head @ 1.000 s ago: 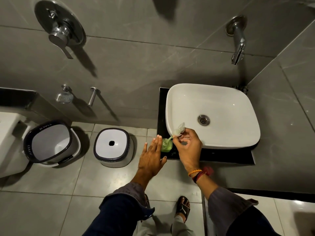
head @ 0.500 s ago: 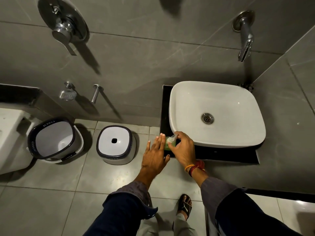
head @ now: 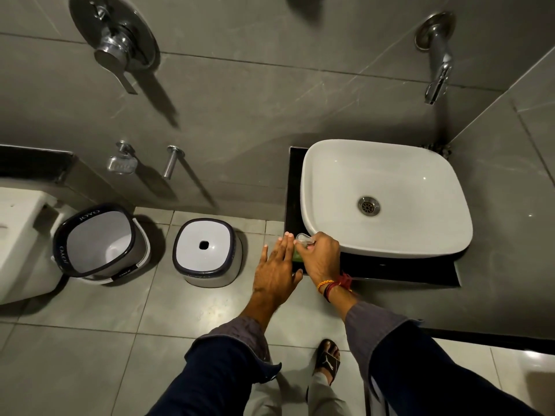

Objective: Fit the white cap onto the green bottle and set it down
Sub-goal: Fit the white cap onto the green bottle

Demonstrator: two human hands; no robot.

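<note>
Now the right hand (head: 319,258), lowered since a second ago, pinches the white cap (head: 304,238) onto the green bottle (head: 297,257) at the black counter's (head: 390,270) front-left corner; left hand (head: 274,271), fingers spread, steadies alongside. Seating appears nearly complete.

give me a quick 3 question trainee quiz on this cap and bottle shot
1. True or false: the left hand lies flat and open beside the green bottle.
2. Which hand grips the white cap? A left, B right, C neither.
3. Fill in: the bottle stands on the black ___ in front of the sink.

Key: 1 true. 2 B, the right hand. 3 counter.
</note>
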